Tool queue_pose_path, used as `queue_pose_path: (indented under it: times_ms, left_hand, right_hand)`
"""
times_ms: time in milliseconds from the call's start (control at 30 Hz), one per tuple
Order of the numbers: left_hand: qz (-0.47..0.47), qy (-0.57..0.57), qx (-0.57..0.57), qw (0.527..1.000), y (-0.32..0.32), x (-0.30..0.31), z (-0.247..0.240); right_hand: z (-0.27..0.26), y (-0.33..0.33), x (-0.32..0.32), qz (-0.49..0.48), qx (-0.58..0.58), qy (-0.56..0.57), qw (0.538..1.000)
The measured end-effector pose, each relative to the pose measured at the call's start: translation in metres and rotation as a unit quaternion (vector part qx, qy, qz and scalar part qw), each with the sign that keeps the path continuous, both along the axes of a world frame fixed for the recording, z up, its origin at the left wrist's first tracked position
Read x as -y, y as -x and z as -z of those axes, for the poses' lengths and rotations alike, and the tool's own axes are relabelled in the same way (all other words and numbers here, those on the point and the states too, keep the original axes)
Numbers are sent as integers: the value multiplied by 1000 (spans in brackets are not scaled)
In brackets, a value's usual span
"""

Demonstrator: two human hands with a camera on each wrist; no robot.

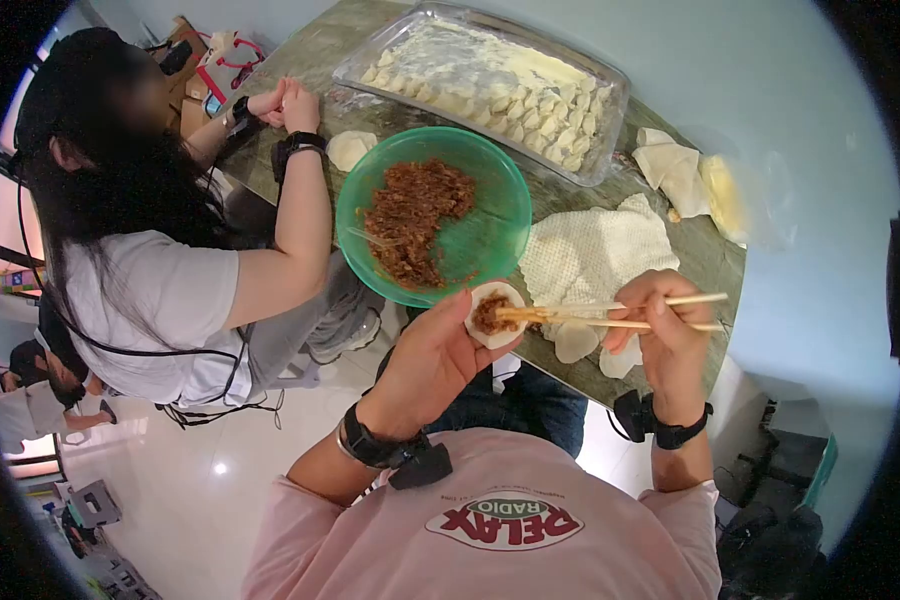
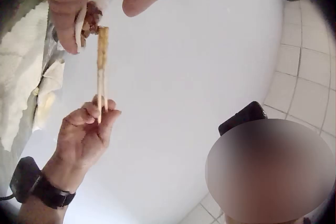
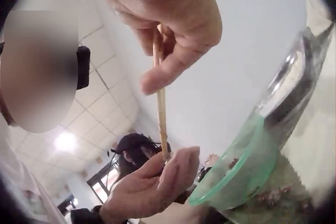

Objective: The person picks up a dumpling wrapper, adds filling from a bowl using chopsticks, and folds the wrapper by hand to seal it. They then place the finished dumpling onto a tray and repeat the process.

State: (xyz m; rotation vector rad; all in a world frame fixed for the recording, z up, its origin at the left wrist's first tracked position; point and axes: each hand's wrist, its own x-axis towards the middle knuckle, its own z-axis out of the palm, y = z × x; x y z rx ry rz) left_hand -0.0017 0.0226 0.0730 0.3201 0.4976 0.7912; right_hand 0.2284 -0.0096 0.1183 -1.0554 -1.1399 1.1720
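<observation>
My left hand (image 1: 425,370) holds a round dumpling wrapper (image 1: 505,338) in its fingers, beside the near rim of the green bowl. Brown minced filling (image 1: 487,314) sits in the middle of the wrapper. My right hand (image 1: 672,340) grips a pair of wooden chopsticks (image 1: 698,299), whose tips touch the filling. From the left wrist view, the filling (image 2: 91,18) shows between the wrapper's edges, with the chopsticks (image 2: 102,58) meeting it from below. The green bowl (image 1: 492,238) contains more of the minced filling, with bare plastic showing on its right side.
At the back, a clear tray (image 1: 470,45) dusted with flour carries rows of folded dumplings. A white cloth (image 1: 600,250) lies right of the bowl, loose wrappers (image 1: 574,343) by its near edge. Another person (image 1: 170,280) sits at the left, hands together over the table (image 1: 310,50).
</observation>
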Motion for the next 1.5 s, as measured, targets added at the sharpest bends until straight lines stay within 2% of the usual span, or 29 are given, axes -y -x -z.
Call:
queue_pose_path:
  times_ms: [33, 67, 267, 367, 467, 567, 900, 1100, 1167, 1233, 1300, 1367, 1433, 1467, 1500]
  left_hand:
    - [20, -9, -5, 1000, 0, 1, -3]
    - [39, -17, -11, 999, 0, 2, -5]
    - [47, -37, -33, 998, -5, 9, -8]
    - [72, -53, -25, 996, -5, 10, -8]
    - [59, -41, -33, 997, -7, 11, -7]
    - [77, -39, -21, 996, -6, 11, -9]
    - [81, -43, -30, 995, -5, 8, -8]
    - [16, -43, -46, 998, -1, 8, 4]
    - [5, -46, -44, 998, 2, 7, 7]
    - [-1, -47, -41, 998, 5, 7, 7]
    - [-8, -48, -39, 998, 8, 8, 7]
    - [-19, -45, -40, 998, 12, 10, 7]
    - [-24, -51, -38, 998, 19, 12, 5]
    - [-27, -56, -35, 997, 23, 13, 3]
    - [-29, -56, -35, 997, 27, 14, 1]
  right_hand:
    - [2, -2, -1, -3, -59, 60, 996]
    - [8, -4, -2, -1, -59, 76, 995]
    - [3, -10, 0, -12, -107, 104, 989]
    - [9, -13, 0, -12, -61, 116, 991]
    - [6, -24, 2, -26, -98, 93, 991]
    - [5, -23, 2, -51, -70, 112, 990]
    - [15, -20, -6, -24, -94, 111, 989]
    - [18, -17, -25, -7, -135, 64, 989]
    - [20, -6, -34, 29, -124, 54, 990]
    - [28, 3, -44, 23, -108, 51, 993]
    - [38, 13, -57, 1, 1, 42, 999]
    - [49, 25, -66, -21, 23, 41, 999]
    - [67, 33, -74, -87, 202, -88, 971]
    - [71, 41, -77, -89, 202, -90, 971]
    - [74, 51, -81, -109, 260, -187, 941]
